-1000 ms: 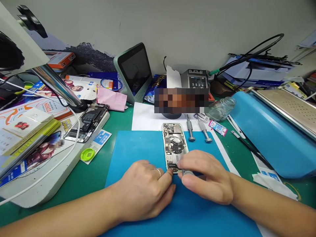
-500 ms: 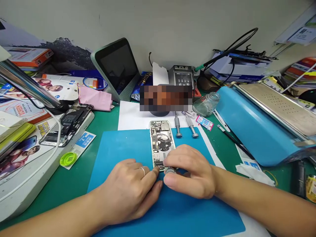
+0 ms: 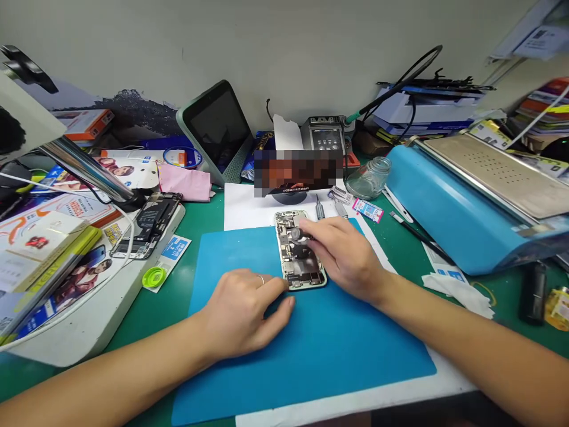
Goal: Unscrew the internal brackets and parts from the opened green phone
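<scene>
An opened phone (image 3: pixel 288 258) lies on the blue mat (image 3: pixel 267 367), its inner parts and metal shield plates bare. My left hand (image 3: pixel 249 314) rests on the mat with its index fingertip at the phone's lower left edge. Its thumb is spread away and nothing is in it. My right hand (image 3: pixel 351 255) pinches a small grey screwdriver (image 3: pixel 297 234) over the upper middle of the phone. Only its round cap and part of the handle show; the tip is hidden. Behind that hand stand two more screwdrivers, a grey one (image 3: pixel 319 209) and a paler one (image 3: pixel 341 210), partly covered.
On the left, a second opened phone (image 3: pixel 153 222) and a green cap (image 3: pixel 153 277) lie near boxes. A glass jar (image 3: pixel 368 178), a tablet-like screen (image 3: pixel 217 127) and a soldering station (image 3: pixel 326 136) stand behind. At right is a large blue machine (image 3: pixel 444 219).
My right hand has moved up the phone with the screwdriver, from its bottom end to its upper middle. My left thumb has spread from the index finger. The camera view has shifted.
</scene>
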{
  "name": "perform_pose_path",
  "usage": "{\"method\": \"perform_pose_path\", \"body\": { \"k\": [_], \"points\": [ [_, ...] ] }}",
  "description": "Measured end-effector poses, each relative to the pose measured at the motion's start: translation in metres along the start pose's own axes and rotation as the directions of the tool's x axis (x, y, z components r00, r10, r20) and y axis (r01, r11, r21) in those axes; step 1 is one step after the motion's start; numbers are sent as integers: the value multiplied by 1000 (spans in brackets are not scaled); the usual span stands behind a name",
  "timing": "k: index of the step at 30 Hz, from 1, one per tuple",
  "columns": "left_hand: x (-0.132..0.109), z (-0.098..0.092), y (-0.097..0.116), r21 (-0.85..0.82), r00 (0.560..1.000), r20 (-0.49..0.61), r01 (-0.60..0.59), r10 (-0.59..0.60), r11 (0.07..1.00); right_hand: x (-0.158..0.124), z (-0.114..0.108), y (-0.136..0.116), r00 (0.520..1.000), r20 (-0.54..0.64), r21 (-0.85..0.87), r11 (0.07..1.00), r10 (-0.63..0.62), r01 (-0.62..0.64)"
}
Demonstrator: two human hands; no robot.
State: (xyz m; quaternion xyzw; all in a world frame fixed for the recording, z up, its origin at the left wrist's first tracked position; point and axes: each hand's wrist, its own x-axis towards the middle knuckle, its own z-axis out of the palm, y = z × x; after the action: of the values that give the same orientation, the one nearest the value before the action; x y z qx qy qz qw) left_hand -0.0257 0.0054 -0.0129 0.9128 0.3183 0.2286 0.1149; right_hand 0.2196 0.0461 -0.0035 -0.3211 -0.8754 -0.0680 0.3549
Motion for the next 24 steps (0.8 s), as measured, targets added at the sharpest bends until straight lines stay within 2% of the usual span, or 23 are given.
{"method": "perform_pose_path", "body": {
  "k": [3,7,12,17,24],
  "points": [
    [-2,0,-3,35,990,115,79,-82,996,-3,-10,7,995,96,-39,999,4,0],
    [1,0,-2,79,940,293,159,-175,984,-18,-36,6,964,214,-33,986,-155,166],
    [10,-3,5,118,875,422,207,-238,971,-48,-55,0,935,233,-41,958,-267,284],
    [12,-6,6,131,850,462,216,-253,968,-59,-53,7,938,230,-63,958,-259,280],
    [12,-7,6,123,844,475,217,-250,968,-56,-50,10,960,264,-143,980,-96,138]
  ]
}}
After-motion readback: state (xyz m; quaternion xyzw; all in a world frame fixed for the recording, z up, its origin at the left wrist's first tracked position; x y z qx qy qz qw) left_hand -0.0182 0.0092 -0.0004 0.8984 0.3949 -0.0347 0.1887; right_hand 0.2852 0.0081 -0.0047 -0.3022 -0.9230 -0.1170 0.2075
